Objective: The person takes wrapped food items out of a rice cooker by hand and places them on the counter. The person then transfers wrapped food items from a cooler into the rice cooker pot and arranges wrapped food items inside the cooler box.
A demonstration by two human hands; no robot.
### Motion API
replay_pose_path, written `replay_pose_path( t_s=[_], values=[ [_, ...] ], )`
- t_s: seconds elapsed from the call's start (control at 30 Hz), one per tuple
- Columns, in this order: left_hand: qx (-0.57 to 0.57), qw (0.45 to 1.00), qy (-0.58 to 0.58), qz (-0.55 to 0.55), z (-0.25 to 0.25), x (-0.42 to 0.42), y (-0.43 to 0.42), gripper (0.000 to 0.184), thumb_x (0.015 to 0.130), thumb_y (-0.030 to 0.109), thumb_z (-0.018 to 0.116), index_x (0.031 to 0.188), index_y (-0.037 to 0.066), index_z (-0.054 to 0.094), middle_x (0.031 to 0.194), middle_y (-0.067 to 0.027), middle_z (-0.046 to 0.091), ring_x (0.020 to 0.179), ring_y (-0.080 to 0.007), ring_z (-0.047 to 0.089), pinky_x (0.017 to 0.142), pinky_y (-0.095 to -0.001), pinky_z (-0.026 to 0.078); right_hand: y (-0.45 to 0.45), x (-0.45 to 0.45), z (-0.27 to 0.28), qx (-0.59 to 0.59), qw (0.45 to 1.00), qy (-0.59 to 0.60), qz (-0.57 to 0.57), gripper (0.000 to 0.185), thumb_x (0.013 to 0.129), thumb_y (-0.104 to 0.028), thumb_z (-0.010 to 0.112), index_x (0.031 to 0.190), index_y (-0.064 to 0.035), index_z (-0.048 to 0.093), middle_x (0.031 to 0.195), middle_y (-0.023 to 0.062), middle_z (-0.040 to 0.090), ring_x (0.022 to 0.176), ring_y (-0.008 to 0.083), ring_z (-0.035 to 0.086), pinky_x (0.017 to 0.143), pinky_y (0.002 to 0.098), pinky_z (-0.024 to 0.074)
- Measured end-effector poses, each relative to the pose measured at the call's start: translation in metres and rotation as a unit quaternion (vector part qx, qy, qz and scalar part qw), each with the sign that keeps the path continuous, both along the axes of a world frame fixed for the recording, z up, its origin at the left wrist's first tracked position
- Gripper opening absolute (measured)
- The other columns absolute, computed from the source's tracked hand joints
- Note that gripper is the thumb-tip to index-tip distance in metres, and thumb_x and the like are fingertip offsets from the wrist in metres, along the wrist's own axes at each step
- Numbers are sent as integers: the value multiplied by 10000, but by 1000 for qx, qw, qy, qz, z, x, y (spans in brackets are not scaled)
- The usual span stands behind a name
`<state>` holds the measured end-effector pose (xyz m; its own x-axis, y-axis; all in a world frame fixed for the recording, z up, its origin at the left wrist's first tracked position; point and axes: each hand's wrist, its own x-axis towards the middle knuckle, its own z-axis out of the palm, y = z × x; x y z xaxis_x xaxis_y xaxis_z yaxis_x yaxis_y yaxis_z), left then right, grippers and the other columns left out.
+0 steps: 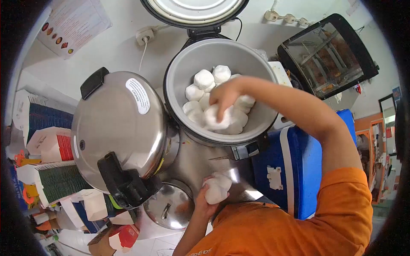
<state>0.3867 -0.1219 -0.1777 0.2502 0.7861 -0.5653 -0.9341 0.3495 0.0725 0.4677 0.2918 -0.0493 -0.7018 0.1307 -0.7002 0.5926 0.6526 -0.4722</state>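
Along a steel counter [192, 155] by a white wall [117, 53], paper cartons [57, 181], some printed in red or dark green, crowd the far left, below a printed sheet [77, 27] on the wall. Next to them stands a big steel cooker [113, 128], its lid down and its black latch facing the front. A smaller pot [177, 196], topped with a shiny metal lid, sits just beside it.

Near the middle, I see a person's left hand [206, 204] wrapped snugly around what look like two white bundles [215, 194], held above the counter edge. Beyond it, a second cooker [181, 68] stands open, its lid [194, 8] tipped up toward the wall. More bundles [204, 79] are heaped in the bottom of its grey bowl, some resting on others.

The right hand [230, 94] reaches into that bowl from the right, fingers pointing down at a bundle [218, 118] near the front of the heap. The hand is blurred, and I cannot tell whether it grips the bundle or only touches it. To the right are the person's orange shirt [273, 230], a blue box [309, 162] with a pale strap and, by the wall, a dark-framed display case [324, 59].
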Motion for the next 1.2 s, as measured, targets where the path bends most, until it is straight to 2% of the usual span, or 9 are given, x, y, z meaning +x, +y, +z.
replay_pose_path(
  t_s=[0.2,0.33,0.5,0.6,0.73,0.87,0.97,1.1,1.2],
  values=[
    [12,998,65,1,12,-8,-5,630,874,328,738,1425,248,444,1427,-133,477,1304,-400,516,905,-612,571,2,66,-27,133,967,-52,212,470,754,-284,818,1058,60,718,1035,232,733,1017,370,700,882,471,540],
    [-8,998,62,-1,13,-11,-6,759,847,256,770,1497,250,379,1435,-133,477,1316,-405,510,894,-640,571,-1,65,-63,238,948,-81,194,374,808,-152,759,1125,41,706,1055,234,733,1049,384,703,920,484,548],
    [-36,997,71,11,1,0,0,720,905,229,726,1525,211,359,1453,-131,483,1318,-403,517,959,-623,547,-32,37,-22,83,985,-1,154,532,715,-190,846,1148,34,632,1195,260,676,1149,425,641,962,491,517],
    [-73,996,22,50,-52,12,-9,671,941,205,695,1523,208,362,1457,-111,486,1313,-378,527,986,-593,540,-50,38,-48,149,981,-7,126,674,702,-204,859,1280,41,615,1138,272,689,1069,409,689,914,485,540],
    [-26,994,86,63,-55,24,-13,640,949,208,694,1503,202,374,1453,-78,488,1283,-340,546,981,-551,548,-46,16,-17,100,975,-141,139,716,641,-321,909,1213,28,657,1191,239,673,1142,412,646,982,463,508],
    [-83,987,121,71,-77,39,-29,661,933,208,720,1491,195,367,1416,-96,494,1243,-319,560,964,-508,556,-15,-3,-9,72,997,15,27,741,634,-418,900,1200,15,697,1347,231,614,1235,364,604,1047,440,467],
    [-124,965,210,94,-72,46,-17,724,897,190,766,1493,183,355,1398,-126,487,1230,-312,561,956,-488,555,7,-26,-74,-7,977,208,45,714,635,-368,911,1190,34,711,1320,215,627,1242,344,597,1052,400,460],
    [-146,881,432,129,-65,46,19,767,855,176,814,1472,113,362,1407,-155,464,1241,-317,547,1005,-456,511,7,-58,-67,-117,982,118,87,704,607,-289,909,1204,31,716,1158,171,741,1163,295,654,1013,369,477],
    [-197,705,677,79,-73,60,32,727,852,170,822,1432,64,395,1421,-164,454,1252,-321,536,1036,-436,470,-2,-51,-61,-98,980,116,126,582,647,-264,906,1109,42,730,1066,157,763,998,246,685,894,366,528]
  ],
)
